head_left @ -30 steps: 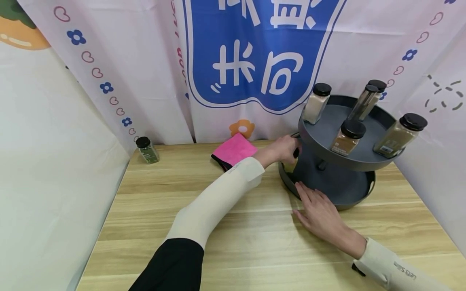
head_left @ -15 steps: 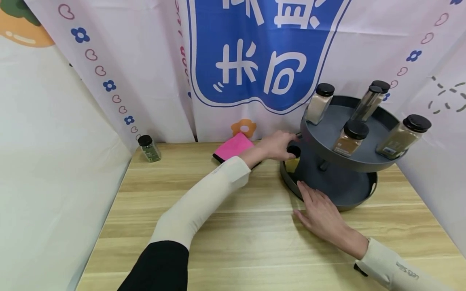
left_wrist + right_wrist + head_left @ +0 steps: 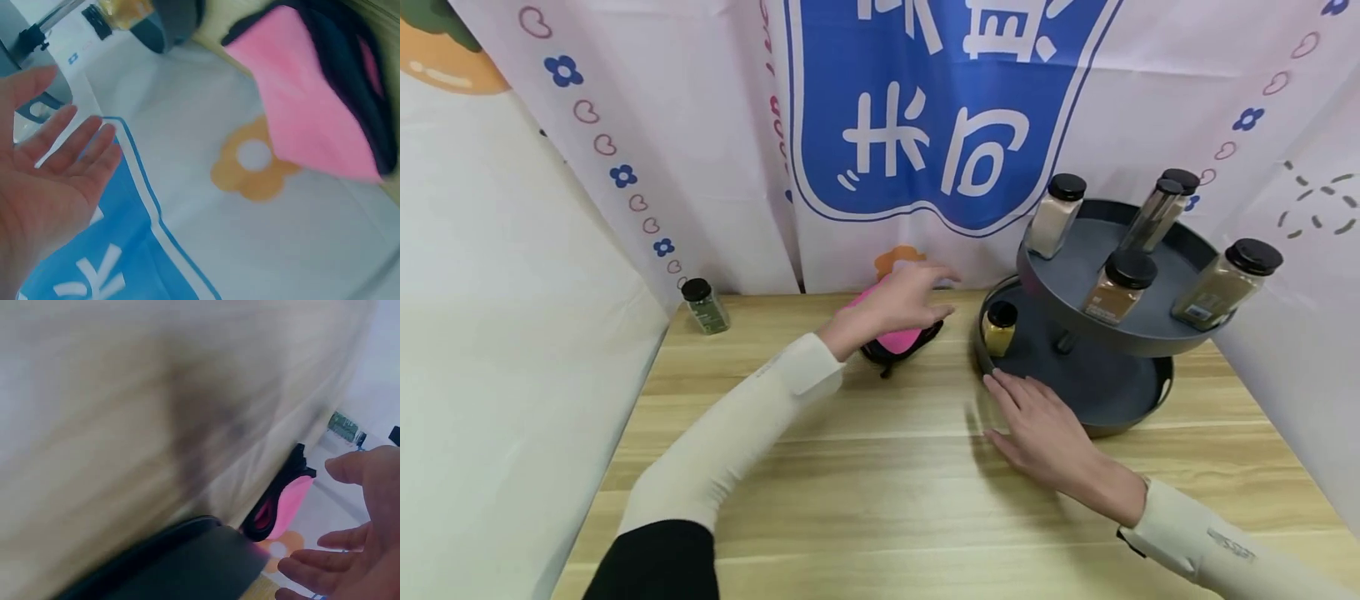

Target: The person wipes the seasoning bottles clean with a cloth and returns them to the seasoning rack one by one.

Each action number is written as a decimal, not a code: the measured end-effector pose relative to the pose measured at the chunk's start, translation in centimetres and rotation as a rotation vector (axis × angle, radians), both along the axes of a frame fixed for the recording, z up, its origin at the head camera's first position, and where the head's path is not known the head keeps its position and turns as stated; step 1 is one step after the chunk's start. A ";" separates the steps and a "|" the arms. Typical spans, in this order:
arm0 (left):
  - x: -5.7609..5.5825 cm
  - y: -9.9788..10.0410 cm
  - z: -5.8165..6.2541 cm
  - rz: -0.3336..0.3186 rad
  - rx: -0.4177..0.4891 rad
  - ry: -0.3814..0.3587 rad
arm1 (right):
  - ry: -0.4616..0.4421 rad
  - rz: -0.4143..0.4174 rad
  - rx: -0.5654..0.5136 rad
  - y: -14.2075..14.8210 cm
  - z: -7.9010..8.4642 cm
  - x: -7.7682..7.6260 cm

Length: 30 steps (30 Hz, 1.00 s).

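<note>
My left hand (image 3: 891, 302), empty with fingers spread, hovers over a folded pink cloth with black edging (image 3: 898, 342) by the back wall. In the left wrist view the same hand (image 3: 59, 169) has its palm showing, apart from the pink cloth (image 3: 300, 87). My right hand (image 3: 1048, 433) is held with straight fingers beside the front-left rim of a dark grey two-tier turntable (image 3: 1097, 387); whether the fingertips touch the rim I cannot tell. A black-lidded jar with yellow contents (image 3: 998, 335) stands on the lower tier at its left side.
Several black-lidded spice jars stand on the upper tier, among them a brown-filled jar (image 3: 1112, 296) and a pale one (image 3: 1054, 221). A green-labelled jar (image 3: 706, 310) sits at the table's back left corner. A printed cloth backdrop (image 3: 722, 150) hangs behind.
My left hand has let go of the yellow jar on the lower tier and moved left over the pink cloth. My right hand has shifted slightly left.
</note>
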<state>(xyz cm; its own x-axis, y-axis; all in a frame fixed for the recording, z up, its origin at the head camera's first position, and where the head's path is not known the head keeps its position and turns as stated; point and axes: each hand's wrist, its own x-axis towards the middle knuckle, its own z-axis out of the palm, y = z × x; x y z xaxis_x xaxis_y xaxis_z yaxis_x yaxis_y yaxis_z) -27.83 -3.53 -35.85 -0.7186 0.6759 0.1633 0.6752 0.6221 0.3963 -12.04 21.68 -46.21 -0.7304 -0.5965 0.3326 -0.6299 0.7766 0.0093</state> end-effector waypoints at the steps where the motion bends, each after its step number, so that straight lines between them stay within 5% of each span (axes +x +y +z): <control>1: 0.2 -0.8 0.1 0.014 0.019 0.019 | -0.006 0.012 0.010 -0.4 0.2 -0.2; 13: 1.3 -11.5 0.3 0.210 0.140 0.111 | -0.065 0.101 0.088 -4.4 1.4 -3.2; 21: 1.8 -18.7 -0.3 0.479 0.168 0.080 | -0.103 0.133 0.053 -7.2 1.2 -6.4; 30: 2.2 -23.8 -1.9 0.733 0.378 0.124 | -0.141 0.096 0.080 -10.2 -0.1 -9.5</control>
<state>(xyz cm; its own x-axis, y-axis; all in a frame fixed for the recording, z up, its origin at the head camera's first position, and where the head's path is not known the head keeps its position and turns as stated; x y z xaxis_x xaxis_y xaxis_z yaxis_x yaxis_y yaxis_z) -25.59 -27.32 -37.78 -0.9170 -0.0729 0.3922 0.2031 0.7610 0.6161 -21.56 11.46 -46.27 -0.7048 -0.6863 0.1796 -0.7006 0.7131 -0.0248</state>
